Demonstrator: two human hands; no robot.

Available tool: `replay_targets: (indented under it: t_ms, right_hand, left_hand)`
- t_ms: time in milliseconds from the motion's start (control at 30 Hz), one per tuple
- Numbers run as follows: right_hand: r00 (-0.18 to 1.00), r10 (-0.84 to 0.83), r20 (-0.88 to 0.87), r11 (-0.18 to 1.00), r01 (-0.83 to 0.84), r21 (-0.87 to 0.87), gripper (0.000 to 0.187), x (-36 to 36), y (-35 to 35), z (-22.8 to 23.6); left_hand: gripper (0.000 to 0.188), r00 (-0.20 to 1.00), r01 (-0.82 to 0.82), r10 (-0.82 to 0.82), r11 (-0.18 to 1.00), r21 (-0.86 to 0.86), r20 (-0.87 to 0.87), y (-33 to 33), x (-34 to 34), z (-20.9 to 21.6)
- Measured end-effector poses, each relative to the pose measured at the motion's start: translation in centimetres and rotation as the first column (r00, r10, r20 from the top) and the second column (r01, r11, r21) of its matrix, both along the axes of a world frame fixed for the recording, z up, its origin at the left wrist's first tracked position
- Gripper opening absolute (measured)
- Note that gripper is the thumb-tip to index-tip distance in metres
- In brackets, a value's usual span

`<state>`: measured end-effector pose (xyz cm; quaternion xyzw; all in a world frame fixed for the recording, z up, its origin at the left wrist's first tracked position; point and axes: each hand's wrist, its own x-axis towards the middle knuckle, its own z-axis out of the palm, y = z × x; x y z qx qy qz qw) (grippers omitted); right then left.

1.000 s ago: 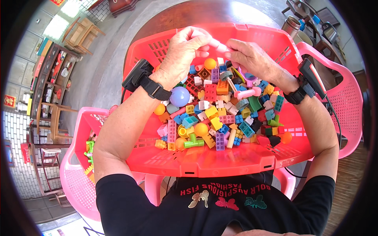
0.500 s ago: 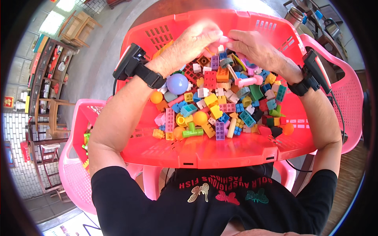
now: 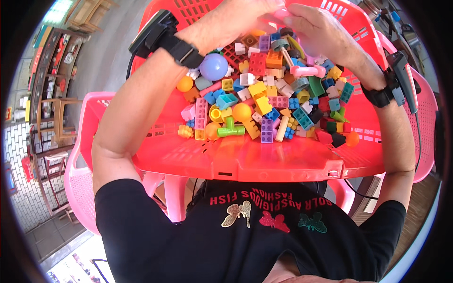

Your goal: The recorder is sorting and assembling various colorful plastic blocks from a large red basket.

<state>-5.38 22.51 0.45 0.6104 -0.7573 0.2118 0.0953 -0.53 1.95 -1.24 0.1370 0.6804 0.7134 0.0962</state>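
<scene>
My left hand (image 3: 240, 21) and my right hand (image 3: 318, 30) meet over the far part of a red slotted basket (image 3: 236, 165). Both are closed around a small pink plastic toy piece (image 3: 282, 14), mostly covered by the fingers. Below them the basket holds a heap of toy blocks. Nearest to my right hand lie a pink dumbbell-shaped piece (image 3: 307, 71) and a tan stick with a grey-green end (image 3: 286, 55). A purple-blue ball (image 3: 213, 67) rests below my left wrist. Closer to me are a bright green pipe piece (image 3: 231, 129) and a purple brick (image 3: 267, 131).
Pink plastic chairs stand on the left (image 3: 78, 184) and right (image 3: 420, 122) of the basket. A wooden shelf (image 3: 52, 80) holding various things is along the left wall. Black straps with box-shaped devices sit on both wrists, with cables hanging down.
The basket and its blocks appear higher in the picture, as the view has shifted. My hands stay together around the pink piece, now nearer the top edge.
</scene>
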Motion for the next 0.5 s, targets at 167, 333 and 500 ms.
replay_targets:
  t_ms: [167,333,500]
  right_hand:
    - [0.986,-0.161,0.044,0.983,0.157,0.094,0.024,-0.2,-0.3,-0.3]
    - [0.970,-0.239,0.047,0.953,0.225,0.201,0.026,-1.7,0.2,-1.0]
    - [0.985,-0.170,0.038,0.982,0.167,0.088,0.028,-2.4,0.7,-2.0]
  left_hand:
    - [0.031,0.996,-0.026,-0.032,0.766,-0.643,-0.079,-1.8,-0.8,-0.1]
    - [0.032,0.942,0.320,-0.156,0.162,-0.934,0.296,-1.4,0.5,1.2]
    - [0.015,0.753,0.612,-0.237,-0.090,-0.786,0.614,1.1,3.1,-0.7]
